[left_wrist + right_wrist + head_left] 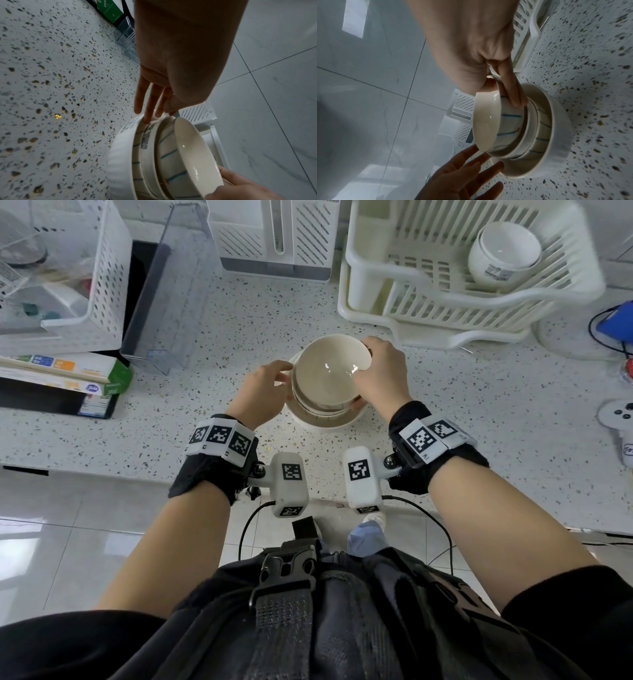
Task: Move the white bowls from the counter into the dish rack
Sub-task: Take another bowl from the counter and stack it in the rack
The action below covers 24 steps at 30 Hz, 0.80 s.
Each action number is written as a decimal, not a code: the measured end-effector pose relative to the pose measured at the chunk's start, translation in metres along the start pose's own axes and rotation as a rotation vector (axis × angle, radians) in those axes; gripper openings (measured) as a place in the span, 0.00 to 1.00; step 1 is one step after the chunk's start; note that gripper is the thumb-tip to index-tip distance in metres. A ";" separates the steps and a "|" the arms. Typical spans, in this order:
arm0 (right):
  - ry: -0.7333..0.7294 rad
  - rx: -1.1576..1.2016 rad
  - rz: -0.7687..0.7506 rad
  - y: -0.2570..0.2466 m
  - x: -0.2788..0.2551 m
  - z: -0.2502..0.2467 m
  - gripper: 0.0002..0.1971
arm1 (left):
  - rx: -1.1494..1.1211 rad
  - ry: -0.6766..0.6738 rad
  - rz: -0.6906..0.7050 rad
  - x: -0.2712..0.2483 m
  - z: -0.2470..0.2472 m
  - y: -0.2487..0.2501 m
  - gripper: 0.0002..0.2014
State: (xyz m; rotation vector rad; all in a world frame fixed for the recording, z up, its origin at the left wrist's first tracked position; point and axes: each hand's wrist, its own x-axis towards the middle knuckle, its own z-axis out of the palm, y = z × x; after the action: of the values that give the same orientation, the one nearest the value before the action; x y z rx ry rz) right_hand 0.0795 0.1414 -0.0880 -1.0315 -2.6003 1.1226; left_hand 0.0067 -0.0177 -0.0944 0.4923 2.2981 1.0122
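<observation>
Bowl (503,251) with unreadable barcode label

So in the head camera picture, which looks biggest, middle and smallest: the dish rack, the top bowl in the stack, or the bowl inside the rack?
1. dish rack, by far.
2. top bowl and bowl in the rack: look about alike; the top one is nearer, so unsure.

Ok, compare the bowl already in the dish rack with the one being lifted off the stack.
The bowl in the dish rack lies tipped on its side, leaning against the rack; the top bowl faces mouth up.
The racked bowl is untouched and bears a printed label; the right hand grips the top bowl's rim.
The top bowl shows blue stripes outside; none show on the racked bowl.
Both are whitish and glossy.
</observation>
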 end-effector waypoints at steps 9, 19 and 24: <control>0.029 0.275 0.100 0.007 0.005 -0.029 0.21 | 0.124 0.164 0.120 0.012 0.002 0.023 0.23; 0.107 0.553 0.144 0.036 0.023 -0.103 0.26 | 0.142 0.126 0.302 0.039 0.054 0.094 0.20; 0.189 0.633 0.162 0.067 0.047 -0.150 0.26 | 0.166 0.097 0.356 0.063 0.092 0.142 0.21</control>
State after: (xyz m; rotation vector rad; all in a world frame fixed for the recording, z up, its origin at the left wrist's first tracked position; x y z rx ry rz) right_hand 0.1345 0.2933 -0.0332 -1.1228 -1.8378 1.6384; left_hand 0.0306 0.1576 -0.0591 0.9667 2.4460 1.0296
